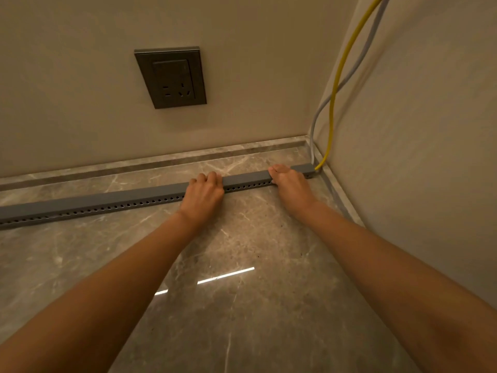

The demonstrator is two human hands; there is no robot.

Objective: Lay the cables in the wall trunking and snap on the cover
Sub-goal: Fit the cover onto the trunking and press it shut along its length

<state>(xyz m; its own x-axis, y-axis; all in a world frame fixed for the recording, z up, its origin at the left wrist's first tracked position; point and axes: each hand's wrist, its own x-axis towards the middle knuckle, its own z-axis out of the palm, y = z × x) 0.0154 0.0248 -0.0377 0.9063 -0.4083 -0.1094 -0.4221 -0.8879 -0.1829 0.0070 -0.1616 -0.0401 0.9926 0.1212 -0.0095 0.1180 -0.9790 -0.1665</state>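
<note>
Both bare forearms reach in from the near edge toward the trunking (107, 201), a long grey channel with a row of holes along its near side. It lies on the marble floor (242, 265), running from the left edge to the right corner, near the skirting (134, 164) but not touching it. Cover (247, 179): the flat top face appears to be already seated, though the seam is too fine to confirm. Left hand (204, 195) sits palm-down at mid-length, fingers curled over the far top edge, gripping. Right hand (290, 184) does the same near the right end; its thumb is not visible. Yellow cable (334, 95) and grey cable (314, 125) drop down the corner and enter the right end of the channel. Judgement: thin plastic, light, stiff across its width but liable to bow along its length, and it probably slides easily on polished stone. Best held from above at two spread points, pressing straight down over the side walls. Cables are limp and may spring out at the end. Dark socket (170, 78) on the far wall, well apart.
</note>
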